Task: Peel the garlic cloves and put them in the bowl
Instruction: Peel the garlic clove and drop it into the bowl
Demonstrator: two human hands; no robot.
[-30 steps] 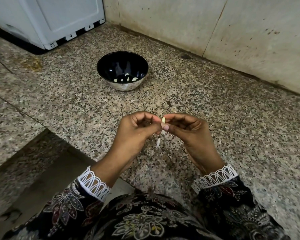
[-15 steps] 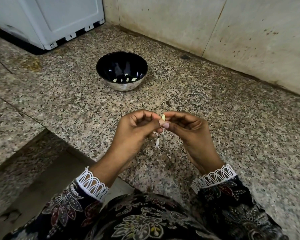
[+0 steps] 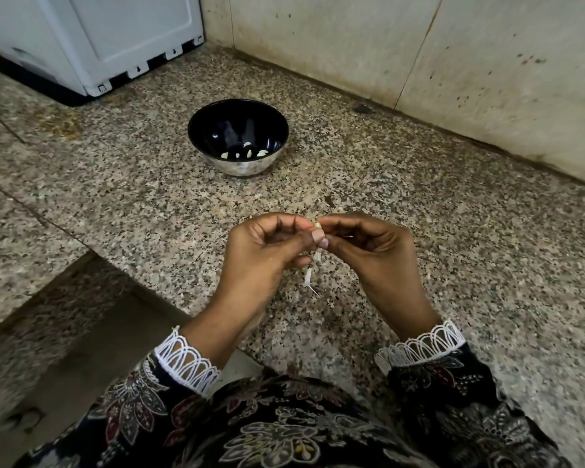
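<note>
I see the left hand (image 3: 267,251) and right hand (image 3: 368,248) meeting fingertip to fingertip, both pinching one garlic clove (image 3: 317,225), a strip of skin (image 3: 308,276) hanging below. Bowl (image 3: 238,163) sits well beyond on the counter (image 3: 453,231), peeled cloves (image 3: 245,153) inside.

The round glossy bowl (image 3: 237,136) is black inside and silvery outside, holding pale cream peeled garlic cloves (image 3: 247,153). The speckled granite worktop (image 3: 419,211) mixes beige, grey and black flecks. The dark floral-print sleeves (image 3: 142,403) end in white lace cuffs (image 3: 186,363).
</note>
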